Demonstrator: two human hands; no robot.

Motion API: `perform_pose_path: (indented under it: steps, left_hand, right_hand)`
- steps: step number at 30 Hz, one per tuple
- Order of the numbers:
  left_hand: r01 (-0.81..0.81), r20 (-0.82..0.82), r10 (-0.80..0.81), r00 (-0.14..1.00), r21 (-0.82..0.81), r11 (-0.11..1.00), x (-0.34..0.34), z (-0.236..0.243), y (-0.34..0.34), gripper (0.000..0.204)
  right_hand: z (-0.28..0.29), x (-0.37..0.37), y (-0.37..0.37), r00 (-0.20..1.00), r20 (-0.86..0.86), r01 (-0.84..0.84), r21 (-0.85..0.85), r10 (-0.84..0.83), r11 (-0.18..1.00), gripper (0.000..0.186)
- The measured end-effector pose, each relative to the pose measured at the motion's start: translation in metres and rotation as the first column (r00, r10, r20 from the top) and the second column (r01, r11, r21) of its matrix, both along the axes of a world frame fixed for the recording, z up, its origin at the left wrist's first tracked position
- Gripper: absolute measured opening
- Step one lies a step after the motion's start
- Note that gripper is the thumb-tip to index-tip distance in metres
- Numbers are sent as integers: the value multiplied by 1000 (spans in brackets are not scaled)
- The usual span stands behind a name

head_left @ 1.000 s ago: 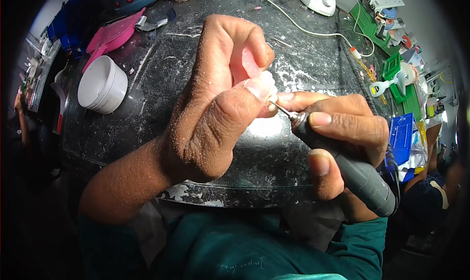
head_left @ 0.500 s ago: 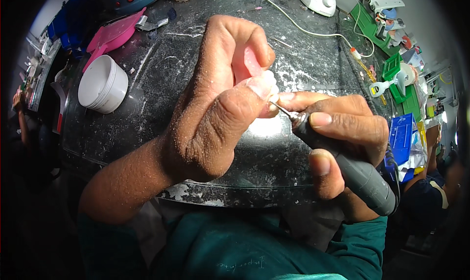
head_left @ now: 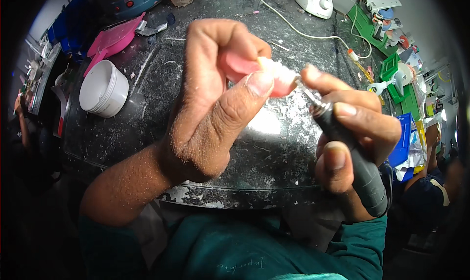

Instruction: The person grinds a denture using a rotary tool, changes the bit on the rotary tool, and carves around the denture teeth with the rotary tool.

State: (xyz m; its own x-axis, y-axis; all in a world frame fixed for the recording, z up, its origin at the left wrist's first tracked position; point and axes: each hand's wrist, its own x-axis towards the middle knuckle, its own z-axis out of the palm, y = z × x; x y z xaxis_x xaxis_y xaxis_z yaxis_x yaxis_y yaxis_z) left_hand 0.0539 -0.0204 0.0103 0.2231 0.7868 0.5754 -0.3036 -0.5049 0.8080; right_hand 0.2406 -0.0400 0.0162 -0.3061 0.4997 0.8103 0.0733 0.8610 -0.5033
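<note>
Between the thumb and fingers of my left hand point(head_left: 210, 99) is a denture point(head_left: 283, 80), pink at its base with a row of white teeth. Its left part is covered by my fingertips. My right hand point(head_left: 360, 118) is wrapped round a dark grey rotary handpiece point(head_left: 353, 157), held like a pen. The thin metal bur point(head_left: 306, 91) at its tip points up and left, at the right end of the denture; whether it touches cannot be made out. Pale dust speckles my left hand and forearm.
A white tub point(head_left: 104, 89) and a pink dustpan point(head_left: 113, 39) are on the dusty black tabletop point(head_left: 235, 167) at left. At the back stand a blue machine point(head_left: 125, 3) and a white control box point(head_left: 313, 1) near a white cable. Green and blue trays point(head_left: 401, 138) line the right. Other people show at both sides.
The denture has turned in my left hand, showing more of its teeth and pink base. My right hand has shifted right with the handpiece, which now stands steeper.
</note>
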Motion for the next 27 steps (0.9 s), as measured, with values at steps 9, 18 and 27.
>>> perform_pose_path:
  steps: [9,18,27]
  left_hand:
    - [-7,21,1,1000,290,957,-3,-8,8,27]
    - [6,-60,14,998,326,945,-6,-7,8,30]
    - [14,-55,3,998,301,953,-7,-6,5,29]
  right_hand:
    - [6,6,1,996,87,25,82,-32,996,40]
    - [2,4,10,998,63,-16,181,5,983,36]
    - [3,1,10,997,74,8,181,-21,984,36]
